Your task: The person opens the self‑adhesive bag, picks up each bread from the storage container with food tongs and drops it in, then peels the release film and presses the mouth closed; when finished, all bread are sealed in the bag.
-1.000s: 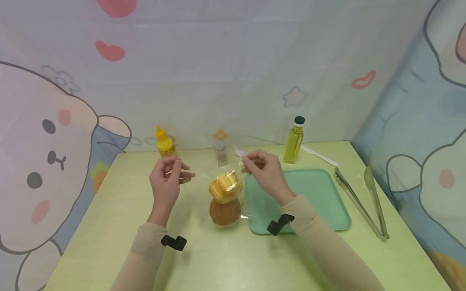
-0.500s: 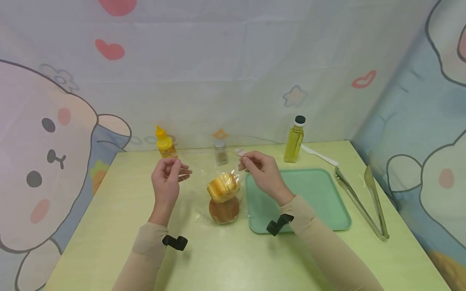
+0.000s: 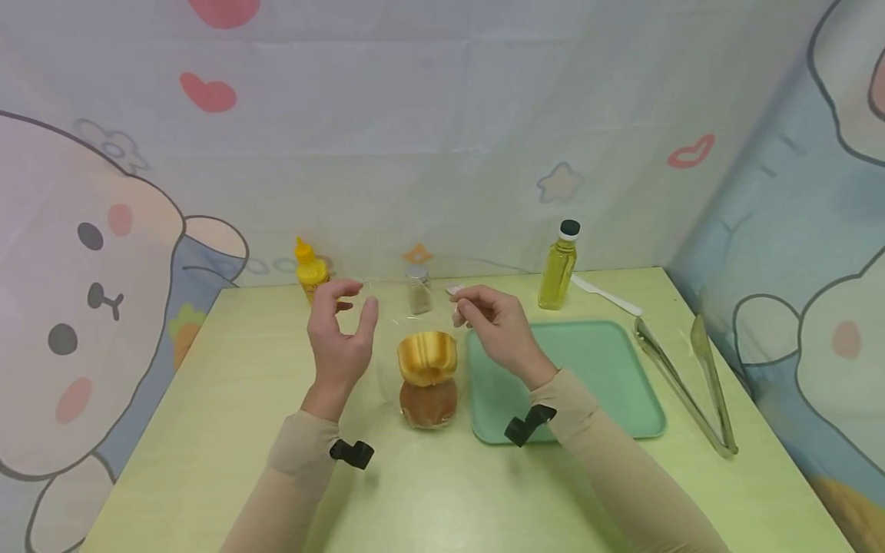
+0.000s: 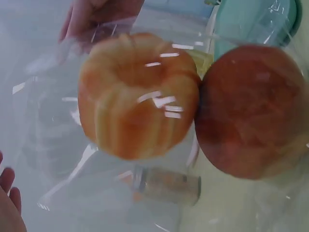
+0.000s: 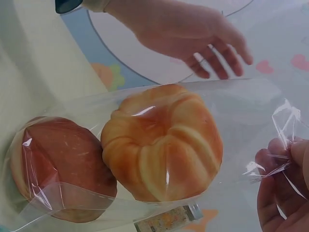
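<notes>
On the pale green tabletop (image 3: 207, 430), the left hand (image 3: 339, 338) hovers loose-fingered, holding nothing, beside the clear plastic bag (image 5: 251, 116) of two golden-brown buns (image 3: 428, 376); the right hand (image 3: 494, 326) pinches its mouth. Opening seems underway; next the left must catch the opposite edge.

A golden fluted bun (image 4: 137, 94) touches a darker round bun (image 4: 253, 113) inside a clear plastic bag (image 4: 58, 145). A small spice jar (image 4: 169, 185) shows behind the bag.

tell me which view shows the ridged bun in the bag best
The right wrist view: the ridged bun fills the frame, all ridges plain through the clear bag. The left wrist view shows it blurred, with glare. The head view shows it small, stacked against the darker bun.
</notes>
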Action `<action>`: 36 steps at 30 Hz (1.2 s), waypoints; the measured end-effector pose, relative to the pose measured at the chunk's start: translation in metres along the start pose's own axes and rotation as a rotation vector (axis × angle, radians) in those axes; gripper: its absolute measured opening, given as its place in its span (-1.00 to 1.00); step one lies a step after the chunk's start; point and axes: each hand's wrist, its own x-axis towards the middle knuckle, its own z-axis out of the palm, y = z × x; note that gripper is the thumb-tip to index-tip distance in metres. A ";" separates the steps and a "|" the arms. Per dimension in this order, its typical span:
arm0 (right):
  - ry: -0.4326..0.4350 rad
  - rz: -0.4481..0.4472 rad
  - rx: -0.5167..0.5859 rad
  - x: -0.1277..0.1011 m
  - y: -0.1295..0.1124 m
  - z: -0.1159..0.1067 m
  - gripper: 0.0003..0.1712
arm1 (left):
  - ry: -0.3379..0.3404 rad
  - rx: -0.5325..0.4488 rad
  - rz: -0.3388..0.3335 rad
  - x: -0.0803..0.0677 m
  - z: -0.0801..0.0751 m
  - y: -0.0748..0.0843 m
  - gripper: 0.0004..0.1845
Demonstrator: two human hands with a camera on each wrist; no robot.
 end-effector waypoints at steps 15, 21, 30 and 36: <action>-0.051 -0.033 -0.025 -0.002 -0.003 -0.002 -0.74 | -0.371 0.242 0.387 0.021 0.050 0.049 -0.82; -0.074 -0.054 -0.039 -0.003 -0.006 -0.002 -0.74 | -0.365 0.310 0.369 0.021 0.053 0.049 -0.83; -0.098 -0.105 -0.050 -0.004 -0.005 -0.003 -0.69 | -0.321 0.316 0.358 0.021 0.053 0.051 -0.80; -0.097 -0.102 -0.043 -0.004 -0.004 -0.002 -0.69 | -0.277 0.340 0.414 0.021 0.053 0.049 -0.88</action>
